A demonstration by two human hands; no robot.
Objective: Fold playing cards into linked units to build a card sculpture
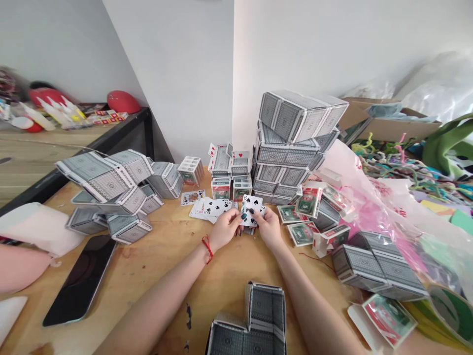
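In the head view, my left hand point(226, 230) and my right hand point(269, 228) meet at the middle of the table, both closed on playing cards point(251, 203). A six of spades faces me at the front, and part of a seven shows behind it. My thumbs press on the card faces; the fingers behind are mostly hidden. Left of the hands, loose playing cards point(212, 207) lie face up in a spread pile. Just behind them stand small card boxes point(220, 189). Close to my body sits an L-shaped block point(266, 305) covered in grey card backs.
Stacked card-covered blocks rise at the back right point(284, 158) and on the left point(107, 182). A black phone point(81, 278) lies at the left. Card boxes point(303, 232), a plastic bag point(365, 172) and a tape roll point(447, 315) crowd the right side.
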